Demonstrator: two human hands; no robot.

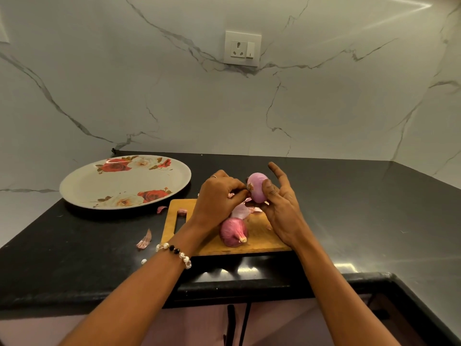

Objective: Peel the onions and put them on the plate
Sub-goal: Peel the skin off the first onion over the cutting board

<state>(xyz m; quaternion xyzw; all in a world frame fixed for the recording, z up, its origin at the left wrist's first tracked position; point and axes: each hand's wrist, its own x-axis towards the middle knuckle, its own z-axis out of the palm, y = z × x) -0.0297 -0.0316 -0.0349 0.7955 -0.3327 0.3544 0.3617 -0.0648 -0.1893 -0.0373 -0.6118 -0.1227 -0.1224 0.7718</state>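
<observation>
At the frame's centre, above the cutting board (259, 242), the right hand (279, 203) grips a peeled onion (257, 187) while the left hand (219, 198) has its fingers pinching skin at its end. 1 unpeeled onion (233, 232) lies on the board; the plate (82, 186) sits centre left on the counter (87, 258).

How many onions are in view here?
2. One pale, mostly peeled onion is held up in the right hand; one unpeeled red onion lies on the cutting board. The hands could hide another.
</observation>
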